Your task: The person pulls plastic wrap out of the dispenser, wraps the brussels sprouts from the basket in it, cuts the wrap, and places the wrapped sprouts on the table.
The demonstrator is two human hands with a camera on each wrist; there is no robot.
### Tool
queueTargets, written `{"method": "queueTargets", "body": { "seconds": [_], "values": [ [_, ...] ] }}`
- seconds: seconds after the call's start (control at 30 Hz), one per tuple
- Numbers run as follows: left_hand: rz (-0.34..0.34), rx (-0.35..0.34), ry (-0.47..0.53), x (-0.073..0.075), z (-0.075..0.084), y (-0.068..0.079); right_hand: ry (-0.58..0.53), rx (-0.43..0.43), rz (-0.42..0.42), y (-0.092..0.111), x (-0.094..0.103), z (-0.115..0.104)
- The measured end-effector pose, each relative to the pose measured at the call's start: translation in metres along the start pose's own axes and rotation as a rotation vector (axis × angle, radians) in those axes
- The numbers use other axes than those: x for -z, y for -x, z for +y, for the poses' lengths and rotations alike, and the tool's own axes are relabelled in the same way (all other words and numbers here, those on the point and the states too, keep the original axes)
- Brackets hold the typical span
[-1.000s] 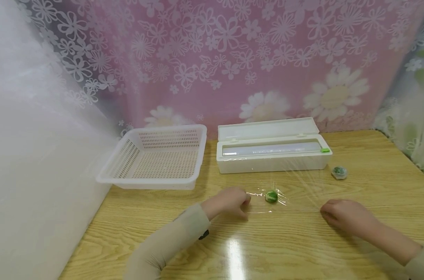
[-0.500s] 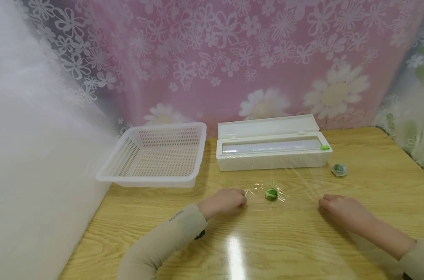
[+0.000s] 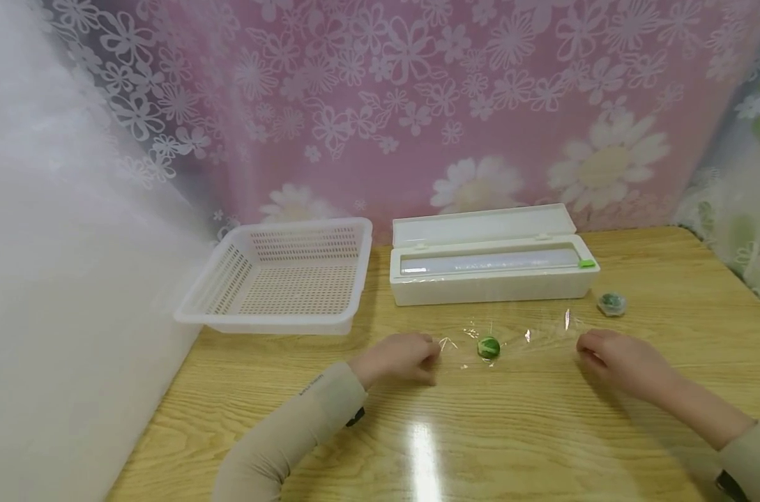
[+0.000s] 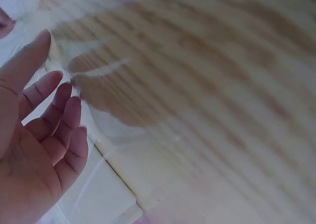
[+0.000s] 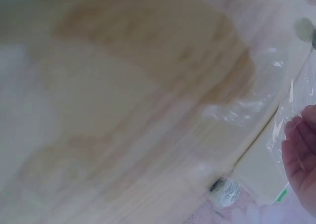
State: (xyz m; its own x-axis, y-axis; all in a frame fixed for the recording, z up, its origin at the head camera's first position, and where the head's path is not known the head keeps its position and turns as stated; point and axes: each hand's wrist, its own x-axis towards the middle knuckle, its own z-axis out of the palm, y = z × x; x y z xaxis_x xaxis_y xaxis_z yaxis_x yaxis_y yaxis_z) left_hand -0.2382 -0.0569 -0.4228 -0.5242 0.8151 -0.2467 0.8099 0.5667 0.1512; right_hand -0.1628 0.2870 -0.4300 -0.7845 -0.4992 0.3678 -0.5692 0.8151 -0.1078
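A small round green vegetable (image 3: 489, 348) with pale streaks sits on the wooden table, clear plastic wrap (image 3: 543, 339) lying over and around it. To its left is my left hand (image 3: 400, 357), fingertips at the wrap's left side. The left wrist view shows this hand's fingers (image 4: 64, 115) loosely bent and the thumb apart from them. My right hand (image 3: 627, 366), right of the vegetable, pinches the wrap, which runs as a creased band toward the vegetable. In the right wrist view, shiny wrap (image 5: 291, 105) lies at the fingertips; part of that hand is outside the frame.
Behind the vegetable stands a white wrap dispenser (image 3: 489, 289), lid up, with a film roll and green slider (image 3: 586, 263). A wrapped green piece (image 3: 612, 304) lies at its right. A white perforated basket (image 3: 279, 324) stands at back left, before a floral curtain (image 3: 380, 139).
The wrap's right part has gone from a wide sheet to a narrow creased band. My right hand has moved slightly up and away; my left thumb has parted from the fingers.
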Motion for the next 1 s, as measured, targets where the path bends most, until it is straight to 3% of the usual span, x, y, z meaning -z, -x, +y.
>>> {"method": "queueTargets", "body": {
  "seconds": [0.33,0.7,0.87,1.0],
  "values": [
    [0.085,-0.028,-0.084,-0.005,0.000,-0.001,-0.100,-0.122,-0.056,-0.011,0.008,0.000],
    [0.132,0.070,0.265,0.000,-0.016,-0.007,-0.137,-0.212,-0.142,-0.023,0.005,0.008],
    [0.170,0.150,0.359,0.002,-0.020,-0.012,-0.165,-0.239,-0.208,-0.028,-0.001,0.013],
    [0.170,0.233,0.364,0.002,-0.022,-0.015,-0.186,-0.247,-0.265,-0.030,-0.004,0.017]
  ]
}}
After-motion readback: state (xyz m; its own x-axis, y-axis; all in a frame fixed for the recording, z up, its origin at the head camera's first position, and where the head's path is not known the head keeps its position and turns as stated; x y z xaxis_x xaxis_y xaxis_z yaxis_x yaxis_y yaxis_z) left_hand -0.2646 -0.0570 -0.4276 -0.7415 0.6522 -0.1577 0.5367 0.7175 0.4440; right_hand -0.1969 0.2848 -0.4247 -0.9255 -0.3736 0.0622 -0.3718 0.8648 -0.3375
